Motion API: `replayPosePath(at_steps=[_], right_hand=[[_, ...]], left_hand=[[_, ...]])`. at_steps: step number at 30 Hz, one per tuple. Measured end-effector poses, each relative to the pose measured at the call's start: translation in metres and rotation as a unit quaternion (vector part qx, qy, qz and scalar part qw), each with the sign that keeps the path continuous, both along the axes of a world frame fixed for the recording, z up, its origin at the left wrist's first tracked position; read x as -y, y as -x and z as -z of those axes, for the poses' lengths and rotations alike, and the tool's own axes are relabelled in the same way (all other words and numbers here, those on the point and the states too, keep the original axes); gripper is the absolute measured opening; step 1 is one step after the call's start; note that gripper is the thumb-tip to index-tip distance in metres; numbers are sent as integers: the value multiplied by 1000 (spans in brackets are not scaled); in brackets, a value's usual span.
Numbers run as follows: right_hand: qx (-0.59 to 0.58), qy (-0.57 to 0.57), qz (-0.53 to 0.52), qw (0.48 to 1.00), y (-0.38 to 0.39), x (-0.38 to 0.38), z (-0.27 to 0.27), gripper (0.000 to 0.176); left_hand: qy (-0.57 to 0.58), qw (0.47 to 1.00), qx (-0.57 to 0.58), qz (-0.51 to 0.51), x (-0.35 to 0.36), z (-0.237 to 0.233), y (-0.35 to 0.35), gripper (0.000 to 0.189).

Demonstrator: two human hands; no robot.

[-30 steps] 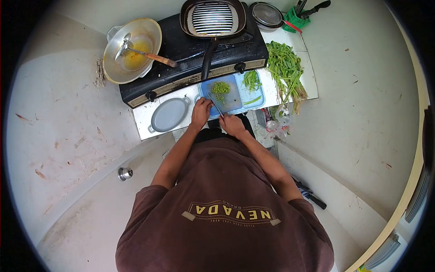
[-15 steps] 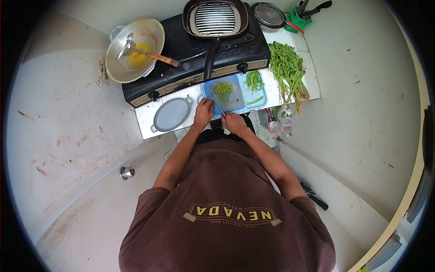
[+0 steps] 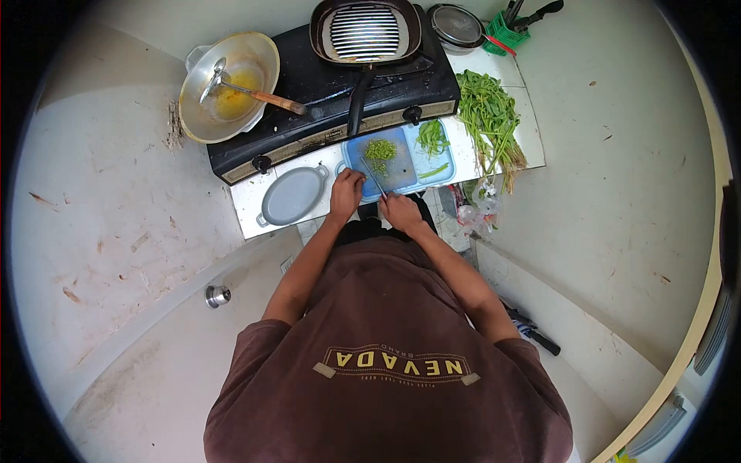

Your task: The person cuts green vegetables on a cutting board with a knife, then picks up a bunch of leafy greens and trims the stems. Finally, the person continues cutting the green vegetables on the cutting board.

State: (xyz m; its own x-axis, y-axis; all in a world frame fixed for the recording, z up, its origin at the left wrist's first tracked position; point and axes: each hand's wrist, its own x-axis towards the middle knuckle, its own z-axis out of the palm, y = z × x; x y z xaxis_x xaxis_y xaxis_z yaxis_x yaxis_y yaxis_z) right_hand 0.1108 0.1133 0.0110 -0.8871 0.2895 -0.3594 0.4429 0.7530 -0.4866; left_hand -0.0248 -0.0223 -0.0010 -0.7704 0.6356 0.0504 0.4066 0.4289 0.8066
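Note:
My right hand [image 3: 401, 211] is wrapped round the handle of a kitchen knife [image 3: 373, 177], its blade slanting up and left over the blue cutting board [image 3: 399, 176]. Close to the blade, at the board's left edge, my left hand [image 3: 346, 191] has its fingers curled together; what they pinch is hidden. A heap of finely chopped greens [image 3: 380, 150] lies beyond the knife tip, with smaller bits nearer the blade. In the board's lighter right part rest cut leaves [image 3: 432, 137] and a short green stalk [image 3: 434, 171].
Behind the board stands a black two-burner stove [image 3: 309, 77] carrying a wok [image 3: 266, 65] with a ladle [image 3: 266, 97] and a grill pan [image 3: 357, 116]. A grey oval plate [image 3: 293, 195] sits left, leafy greens [image 3: 492, 116] right. A strainer [image 3: 457, 27] and green knife basket [image 3: 505, 35] are farther back.
The knife has shifted slightly to the right, away from my left fingers, with my right hand moving a little with it. My left hand stays nearly in place.

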Motion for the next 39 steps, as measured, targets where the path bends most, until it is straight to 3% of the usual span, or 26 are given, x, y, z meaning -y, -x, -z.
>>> replayPosePath(at_steps=[16,19,39], right_hand=[[-3,-13,-8,1000,18,7,8,44],[-11,3,-3,1000,3,5,4,44],[-31,-5,-15,999,25,4,3,42]], left_hand=[[-4,1000,-14,4,0,2,2,7],[-6,999,31,-19,1,3,3,7],[6,999,-33,21,2,-1,4,8]])
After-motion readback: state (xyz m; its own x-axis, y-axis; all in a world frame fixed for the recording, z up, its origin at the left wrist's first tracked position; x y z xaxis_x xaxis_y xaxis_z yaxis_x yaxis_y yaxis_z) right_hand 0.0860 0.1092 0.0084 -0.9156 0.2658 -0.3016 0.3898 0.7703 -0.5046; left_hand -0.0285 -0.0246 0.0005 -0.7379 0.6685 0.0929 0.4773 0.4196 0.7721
